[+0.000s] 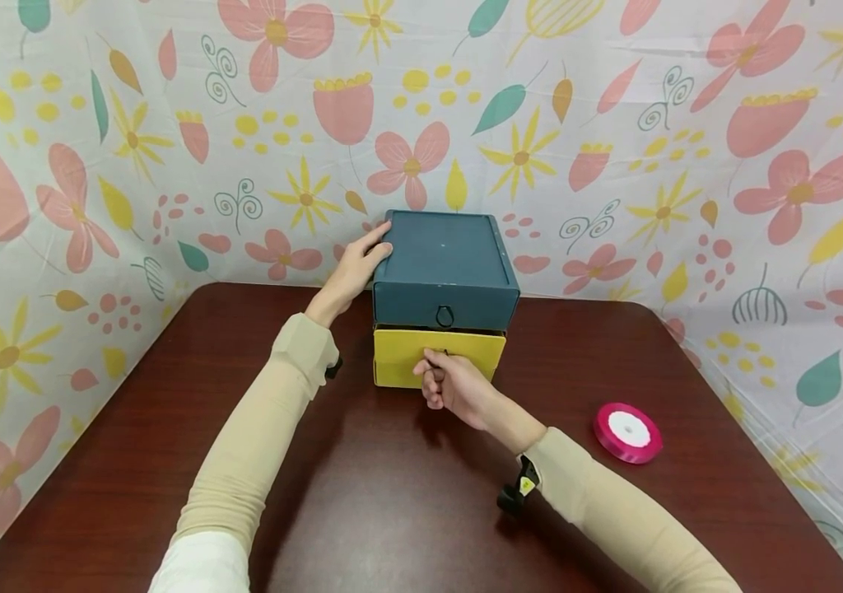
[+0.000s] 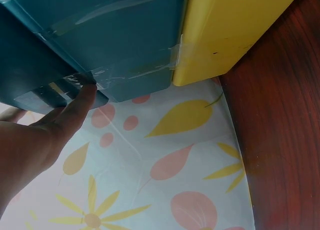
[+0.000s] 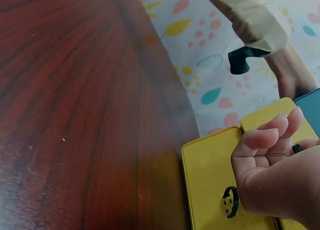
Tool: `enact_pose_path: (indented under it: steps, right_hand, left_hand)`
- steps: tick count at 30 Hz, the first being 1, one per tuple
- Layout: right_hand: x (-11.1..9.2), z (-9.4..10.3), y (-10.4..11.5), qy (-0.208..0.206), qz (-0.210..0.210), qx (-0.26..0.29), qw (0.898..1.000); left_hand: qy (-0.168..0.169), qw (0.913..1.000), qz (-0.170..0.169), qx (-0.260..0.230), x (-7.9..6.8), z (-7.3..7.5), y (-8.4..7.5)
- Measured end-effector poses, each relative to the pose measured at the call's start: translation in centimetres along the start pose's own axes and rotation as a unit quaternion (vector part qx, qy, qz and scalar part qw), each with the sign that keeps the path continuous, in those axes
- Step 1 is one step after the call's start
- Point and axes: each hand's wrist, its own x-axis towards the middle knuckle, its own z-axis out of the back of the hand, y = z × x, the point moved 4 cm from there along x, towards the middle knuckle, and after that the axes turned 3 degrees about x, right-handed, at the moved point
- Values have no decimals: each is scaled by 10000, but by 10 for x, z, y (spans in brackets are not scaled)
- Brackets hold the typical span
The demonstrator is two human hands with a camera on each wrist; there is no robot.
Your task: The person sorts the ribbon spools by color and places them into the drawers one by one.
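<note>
A small drawer cabinet with a dark teal top (image 1: pixel 444 247) stands at the back of the table. Below its teal drawer front is a yellow drawer front (image 1: pixel 399 354), with a dark gap along its top edge. My right hand (image 1: pixel 458 391) is at this yellow front, finger and thumb pinching its black pull loop (image 3: pixel 297 148). A second yellow front (image 3: pixel 210 165), with its own black loop (image 3: pixel 230 202), lies beside it in the right wrist view. My left hand (image 1: pixel 358 268) rests on the cabinet's left top edge, its fingers extended along the teal side (image 2: pixel 125 45).
A roll of pink ribbon (image 1: pixel 628 432) lies at the right of the dark red-brown table (image 1: pixel 392 494). A patterned cloth (image 1: pixel 599 107) hangs close behind the cabinet and along both sides. Another black loop (image 1: pixel 444 316) hangs on the teal front.
</note>
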Motion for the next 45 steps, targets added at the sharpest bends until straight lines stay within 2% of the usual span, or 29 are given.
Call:
enact_pose_path:
  steps: [12, 16, 20, 23, 26, 30, 32, 37, 41, 45]
  right_hand:
    - [8, 3, 4, 23, -25, -29, 10000]
    - [-4, 4, 0, 292, -151, -550, 9979]
    - [-21, 10, -12, 584, -493, -1207, 9897]
    - [-26, 17, -22, 497, -874, -1251, 9870]
    - [-22, 23, -30, 254, -1180, -980, 9878]
    - [-7, 25, -34, 146, -1368, -396, 9897]
    - [1, 24, -36, 144, -1375, -31, 9904]
    - [14, 22, -37, 1, -1311, 813, 9880]
    - [19, 24, -38, -161, -1289, 1198, 9843]
    - [20, 25, -40, -191, -1263, 1343, 9827]
  left_hand:
    - [-30, 10000, -75, 29, 0, 2, 0]
    - [34, 10000, -58, 23, 1, 1, 0]
    - [169, 9998, 28, -72, 1, -1, -4]
    - [219, 9996, 109, -121, -5, -1, -14]
    - [233, 9996, 144, -112, -9, 0, -19]
    - [152, 9998, 109, -98, -5, 1, -10]
    - [84, 9999, 73, -75, -1, 1, -2]
    - [46, 10000, 41, -26, 2, 1, 1]
    - [64, 9999, 56, -70, 3, 1, 2]
    - [102, 9999, 32, -104, 3, 1, 2]
